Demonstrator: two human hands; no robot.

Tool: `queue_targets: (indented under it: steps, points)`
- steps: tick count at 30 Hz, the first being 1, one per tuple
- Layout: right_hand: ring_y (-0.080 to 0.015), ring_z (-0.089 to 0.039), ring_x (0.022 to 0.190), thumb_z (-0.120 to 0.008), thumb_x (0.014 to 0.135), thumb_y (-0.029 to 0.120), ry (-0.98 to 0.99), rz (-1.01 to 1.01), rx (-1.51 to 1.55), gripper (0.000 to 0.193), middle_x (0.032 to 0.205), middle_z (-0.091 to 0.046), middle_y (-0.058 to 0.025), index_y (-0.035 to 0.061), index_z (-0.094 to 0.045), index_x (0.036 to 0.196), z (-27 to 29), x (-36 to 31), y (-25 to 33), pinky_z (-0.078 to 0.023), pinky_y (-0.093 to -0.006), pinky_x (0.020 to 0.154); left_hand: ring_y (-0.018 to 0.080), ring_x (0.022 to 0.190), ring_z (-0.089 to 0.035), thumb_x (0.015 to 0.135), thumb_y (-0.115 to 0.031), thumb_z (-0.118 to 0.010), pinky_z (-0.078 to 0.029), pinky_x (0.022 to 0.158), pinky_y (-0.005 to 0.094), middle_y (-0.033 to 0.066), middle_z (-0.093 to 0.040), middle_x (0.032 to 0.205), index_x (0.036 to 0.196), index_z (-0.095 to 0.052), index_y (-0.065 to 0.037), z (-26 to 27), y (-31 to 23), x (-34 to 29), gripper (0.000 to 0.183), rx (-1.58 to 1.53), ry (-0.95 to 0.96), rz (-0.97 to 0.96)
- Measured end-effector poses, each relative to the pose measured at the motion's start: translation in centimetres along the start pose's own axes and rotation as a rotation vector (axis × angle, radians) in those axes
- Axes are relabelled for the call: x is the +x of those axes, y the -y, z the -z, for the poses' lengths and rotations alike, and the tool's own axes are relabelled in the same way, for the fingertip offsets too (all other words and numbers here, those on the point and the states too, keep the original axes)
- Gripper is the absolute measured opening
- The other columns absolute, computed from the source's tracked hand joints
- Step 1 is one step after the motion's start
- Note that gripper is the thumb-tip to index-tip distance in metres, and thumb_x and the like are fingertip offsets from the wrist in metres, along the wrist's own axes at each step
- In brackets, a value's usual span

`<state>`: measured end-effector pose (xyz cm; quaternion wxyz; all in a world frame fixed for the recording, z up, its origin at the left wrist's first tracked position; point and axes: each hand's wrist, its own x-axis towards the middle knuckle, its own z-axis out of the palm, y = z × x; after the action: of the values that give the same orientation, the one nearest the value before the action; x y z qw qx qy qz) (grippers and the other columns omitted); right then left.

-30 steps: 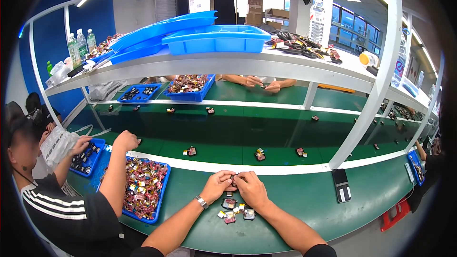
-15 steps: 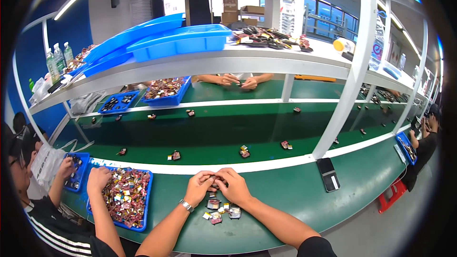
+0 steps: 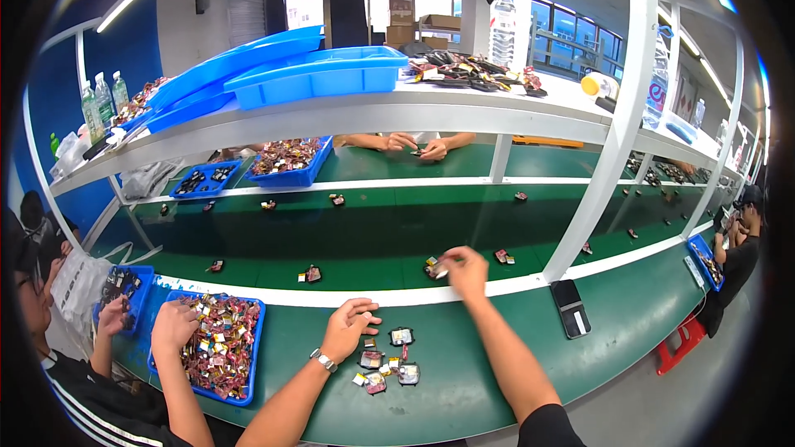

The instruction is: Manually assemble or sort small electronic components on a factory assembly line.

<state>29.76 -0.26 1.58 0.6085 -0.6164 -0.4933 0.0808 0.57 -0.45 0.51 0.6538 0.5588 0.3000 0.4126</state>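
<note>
My right hand [image 3: 466, 271] reaches over the green conveyor belt, fingers pinched at a small electronic assembly [image 3: 431, 266] with reddish wires and a pale piece; the fingertips partly cover it. My left hand [image 3: 351, 329], wearing a metal watch, rests at the green worktable with its fingers stretched out and apart, holding nothing. Beside it on the table lies a group of small assemblies: a dark-framed one with a pale centre [image 3: 402, 337], one to its lower left [image 3: 371, 359], another at the right [image 3: 408, 373], and a reddish one at the bottom [image 3: 375, 382].
A blue tray [image 3: 258, 348] heaped with wired parts stands left, where a co-worker's hand [image 3: 175, 328] reaches in. More assemblies, such as one at the right [image 3: 503, 257], lie along the belt. A black phone-like case [image 3: 570, 309] lies near a white post [image 3: 598, 145]. A shelf [image 3: 464, 106] crosses overhead.
My hands were together over a part; now they are apart. The right has moved forward and right to the belt. A dark-framed assembly now shows on the table beside my left hand.
</note>
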Motion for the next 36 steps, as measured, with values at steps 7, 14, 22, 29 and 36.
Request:
queue_targets:
  steps: [7, 14, 22, 29, 36]
  points:
    - [-0.0332, -0.06, 0.094, -0.075, 0.077, 0.026, -0.104, 0.152, -0.785, 0.03, 0.095, -0.066, -0.0149, 0.0037, -0.071, 0.097, 3.2, 2.8, -4.2, -0.05, -0.0438, 0.083, 0.0227, 0.098, -0.066, 0.094, 0.0, -0.05, -0.058, 0.078, 0.0321, 0.0161, -0.064, 0.116, 0.114, -0.056, 0.003, 0.2, 0.6, 0.5, 0.021, 0.097, 0.082, 0.026]
    - [-0.0384, -0.056, 0.099, -0.077, 0.075, 0.03, 0.17, 0.1, -0.799, 0.045, 0.099, -0.061, -0.0224, -0.0029, -0.056, 0.098, -1.3, -1.9, 1.0, -0.046, -0.0453, 0.09, 0.0183, 0.094, -0.066, 0.094, -0.004, -0.052, -0.057, 0.075, 0.0288, 0.0139, -0.066, 0.112, 0.111, -0.059, 0.003, 0.9, 0.8, 0.0, 0.019, 0.092, 0.081, -0.015]
    - [-0.0298, -0.055, 0.105, -0.08, 0.073, 0.015, 0.483, 0.154, -0.127, 0.056, 0.106, -0.065, -0.0114, 0.0058, -0.056, 0.123, -1.0, -5.0, 5.4, -0.047, -0.0386, 0.092, 0.017, 0.086, -0.065, 0.101, -0.019, -0.048, -0.056, 0.072, 0.0288, 0.0154, -0.065, 0.11, 0.123, -0.052, 0.002, 1.0, 0.4, 0.4, 0.03, 0.012, 0.015, 0.06]
    - [-0.0289, -0.053, 0.113, -0.076, 0.076, 0.014, 0.76, 0.321, -0.072, 0.058, 0.119, -0.06, -0.0112, 0.0086, -0.056, 0.13, -2.1, -8.8, 10.1, -0.044, -0.0381, 0.099, 0.015, 0.1, -0.061, 0.102, -0.02, -0.047, -0.052, 0.086, 0.0316, 0.01, -0.064, 0.112, 0.13, -0.052, 0.003, 2.4, -0.4, 0.3, 0.036, -0.071, 0.34, 0.244]
    - [-0.025, -0.059, 0.098, -0.07, 0.082, 0.015, 0.334, 0.517, -0.254, 0.028, 0.114, -0.063, -0.0055, 0.0062, -0.067, 0.108, -4.2, -10.9, 9.7, -0.052, -0.0359, 0.082, 0.0153, 0.107, -0.06, 0.101, -0.011, -0.046, -0.051, 0.094, 0.0328, 0.0084, -0.058, 0.124, 0.136, -0.048, -0.002, 1.1, -0.4, 0.2, 0.036, -0.143, 0.166, 0.198]
